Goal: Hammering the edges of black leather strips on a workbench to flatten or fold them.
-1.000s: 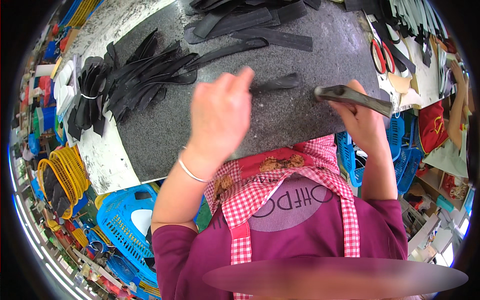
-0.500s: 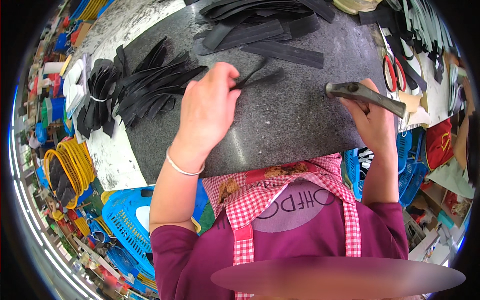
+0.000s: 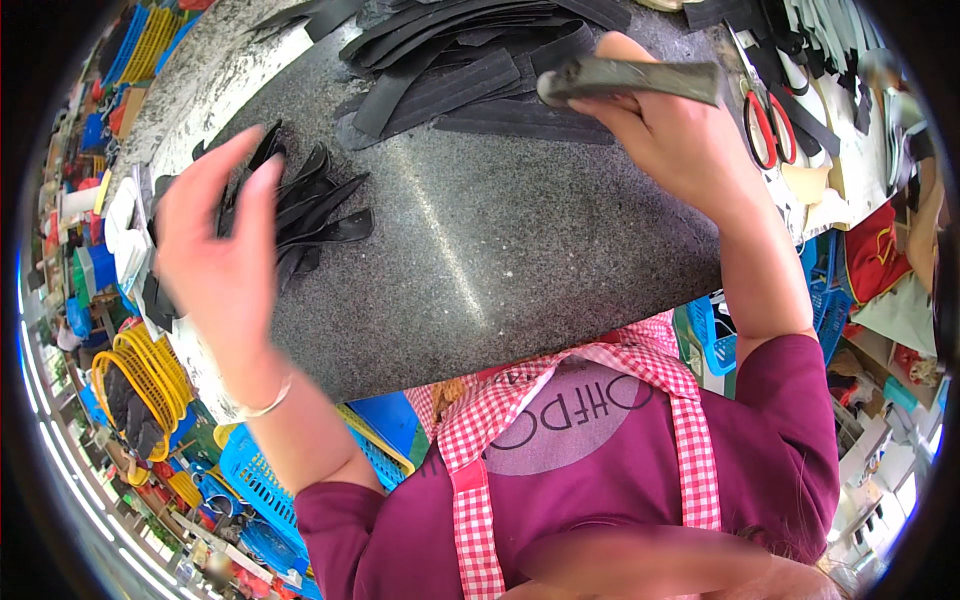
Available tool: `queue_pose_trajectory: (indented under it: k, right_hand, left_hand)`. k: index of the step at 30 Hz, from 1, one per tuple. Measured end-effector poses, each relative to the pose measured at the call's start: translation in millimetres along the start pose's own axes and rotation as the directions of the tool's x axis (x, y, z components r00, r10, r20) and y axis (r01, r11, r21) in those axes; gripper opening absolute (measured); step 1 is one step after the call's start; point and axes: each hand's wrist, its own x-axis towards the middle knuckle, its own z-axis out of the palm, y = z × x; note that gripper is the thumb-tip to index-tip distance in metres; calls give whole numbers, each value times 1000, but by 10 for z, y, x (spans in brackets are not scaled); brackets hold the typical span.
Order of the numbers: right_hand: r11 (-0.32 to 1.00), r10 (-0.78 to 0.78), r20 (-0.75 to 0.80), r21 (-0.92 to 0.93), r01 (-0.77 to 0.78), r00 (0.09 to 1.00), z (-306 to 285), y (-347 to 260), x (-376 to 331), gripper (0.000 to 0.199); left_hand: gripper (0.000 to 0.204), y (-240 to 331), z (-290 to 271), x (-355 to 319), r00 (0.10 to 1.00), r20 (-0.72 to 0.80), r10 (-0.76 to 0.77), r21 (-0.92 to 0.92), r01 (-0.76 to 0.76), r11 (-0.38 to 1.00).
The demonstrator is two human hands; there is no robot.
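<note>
My right hand point(image 3: 665, 125) is wrapped round a hammer; its dark metal head point(image 3: 640, 80) shows above my fingers, and the handle is hidden by the hand. It hovers by the near right end of a stack of flat black strips point(image 3: 450, 90) at the back of the dark stone slab point(image 3: 480, 230). My left hand point(image 3: 220, 230), a little blurred, has thumb and fingers apart with nothing between them. It is over a loose pile of black strips point(image 3: 310, 205) on the left of the slab, covering part of that pile.
Red-handled scissors point(image 3: 768, 130) lie at the right, beside grey-green strips point(image 3: 835, 40). A blue basket point(image 3: 260, 465) stands below the table's left edge, with yellow baskets point(image 3: 150, 380) farther left. Another blue basket point(image 3: 712, 340) is under the right side.
My left hand has moved left and opened; the thin black strip it held is no longer in it. My right hand has carried the hammer left and away from me, toward the stack.
</note>
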Motion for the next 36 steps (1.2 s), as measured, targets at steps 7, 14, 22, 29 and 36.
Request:
queue_pose_trajectory:
  k: [7, 14, 22, 29, 36]
  right_hand:
    - [986, -68, 71, -145, 77, 995, 232, -94, 214, 28]
    - [976, -79, 78, -198, 93, 994, 276, -51, 210, 31]
    - [978, -63, 50, -197, 72, 997, 206, 39, 84, 27]
    - [1000, 25, 163, -15, -23, 986, -181, -255, -669, 21]
    - [997, -6, 162, -72, 18, 987, -63, -235, -886, 20]
  left_hand:
    - [12, 668, 1363, 309, 967, -25, 255, -91, -256, 962]
    - [11, 712, 968, 115, 983, -5, 185, -143, -184, 972]
    - [24, 1416, 898, -698, 907, 312, 284, -327, -178, 928]
    - [39, 1307, 1005, -575, 919, 368, 141, -401, 20, 916]
    - [27, 1248, 1099, -489, 918, 329, 220, -422, -65, 904]
